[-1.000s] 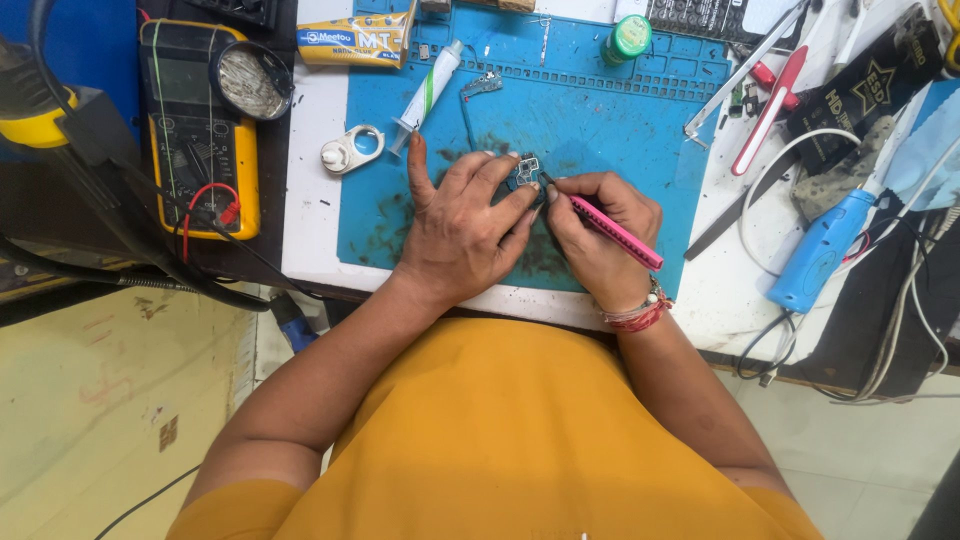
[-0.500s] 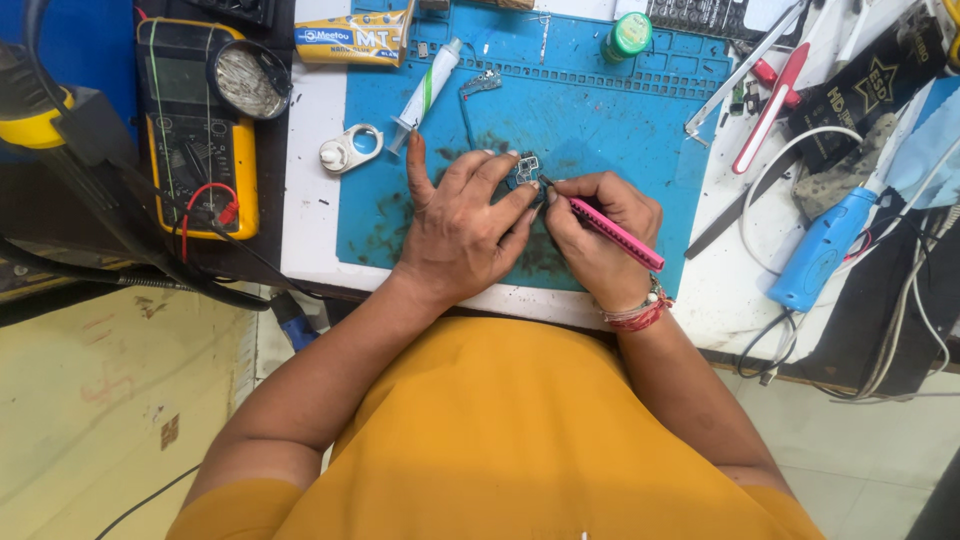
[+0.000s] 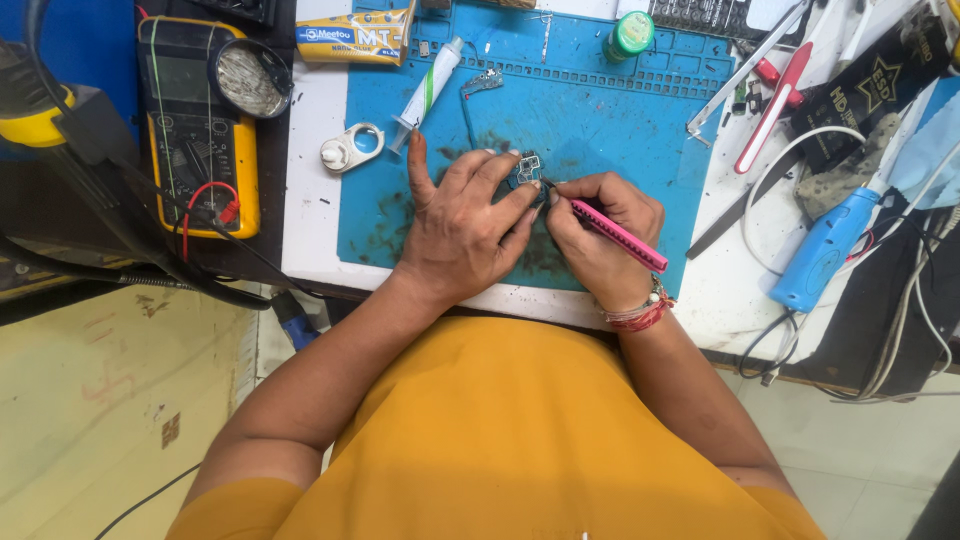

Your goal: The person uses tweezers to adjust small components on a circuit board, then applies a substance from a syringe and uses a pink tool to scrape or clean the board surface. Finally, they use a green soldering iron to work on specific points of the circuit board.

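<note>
Left hand (image 3: pixel 462 228): flat on the blue mat (image 3: pixel 600 110), fingers spread, index and middle fingertips pressing a small circuit board (image 3: pixel 527 168) down. No shift from the two earlier views; same pose, same spot.
Right hand (image 3: pixel 600 235): pinched around a pink tool (image 3: pixel 618 235), held like a pen, its dark tip touching the board's right edge. Unchanged since a second ago, so the work reads as fine, steady probing at one point, board not yet released.
Board: upper middle of the mat, between both hands, partly covered by fingers.
Near: syringe (image 3: pixel 428 92) and metal ring (image 3: pixel 352 148) left of the left hand; green-capped jar (image 3: pixel 631 32) above.
Edges: mat's near edge just under both wrists; multimeter (image 3: pixel 197 130) well left; blue handpiece (image 3: pixel 832 245) and cables crowd the right.
Open room: bare mat above and right of the board.
</note>
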